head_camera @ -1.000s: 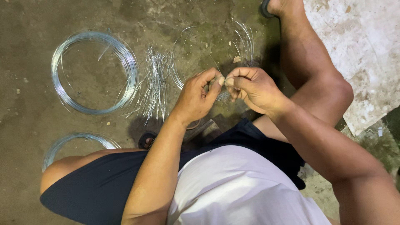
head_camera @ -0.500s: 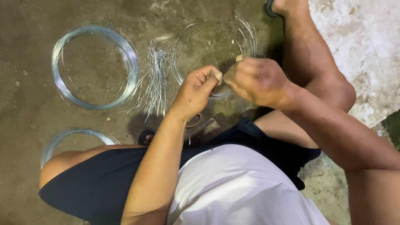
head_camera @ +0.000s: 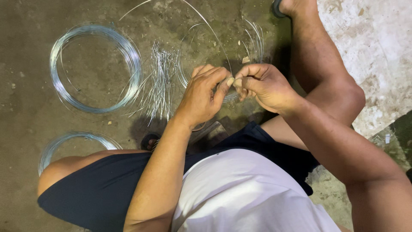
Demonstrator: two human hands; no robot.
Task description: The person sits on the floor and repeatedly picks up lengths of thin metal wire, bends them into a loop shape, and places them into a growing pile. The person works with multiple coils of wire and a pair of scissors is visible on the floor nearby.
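Two hands meet over the concrete floor (head_camera: 25, 129), fingertip to fingertip, with thin steel wire pinched between them. The left hand (head_camera: 204, 96) is curled narrow, thumb pressed against the side of the forefinger, and the right hand (head_camera: 264, 86) is closed the same way just beside it, so both grip the loose wire (head_camera: 214, 41) that arcs up and away from the knuckles toward the top of the view. Half a second earlier the right hand was pulled a little apart from the left and raised; now it has come back in until the thumbs nearly touch, which suggests a short length is being bent or worked at that pinch point. How the wire runs inside the fists cannot be told.

On the floor to the left lies a large wire coil (head_camera: 94, 68), flat and round, and a second coil (head_camera: 73, 141) shows partly behind the person's left knee. Between the large coil and the hands sits a bundle of short cut wires (head_camera: 161, 83), fanned out roughly upright in the view. A few curved wire offcuts (head_camera: 255, 38) lie near the right leg.

No packages, labels or signs are visible; a pale stone slab (head_camera: 373, 56) fills the right side.
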